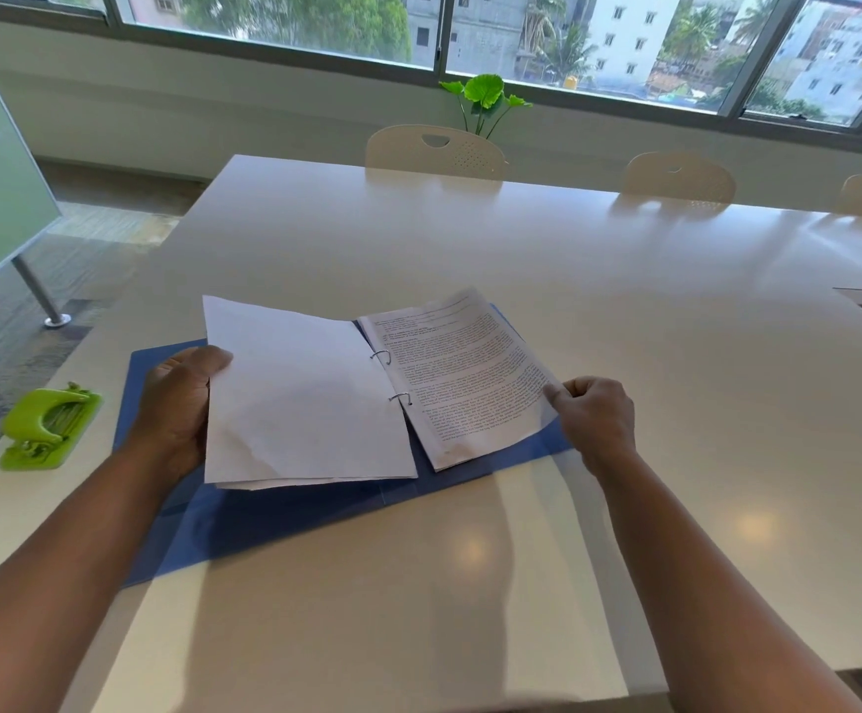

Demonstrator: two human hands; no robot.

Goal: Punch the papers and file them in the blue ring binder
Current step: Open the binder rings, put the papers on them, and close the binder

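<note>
Nearest the viewer, both forearms reach over a glossy cream table (573,280). Left hand (176,409) curls around the outer edge of a blank sheaf (300,398), thumb on top; right hand (599,419) pinches the near corner of the printed sheaf (465,373). Both sheaves sit threaded on two metal rings (393,378) of the open blue ring binder (243,522), which lies flat with its smooth, stiff covers spread. The paper is judged light, limp and prone to tearing at its holes; outer margins are the safest hold. Left of the binder, apart from it, rests a green plastic hole punch (48,424). Beyond stand perforated pale chairs (436,151) and a leafy plant (485,97).
</note>
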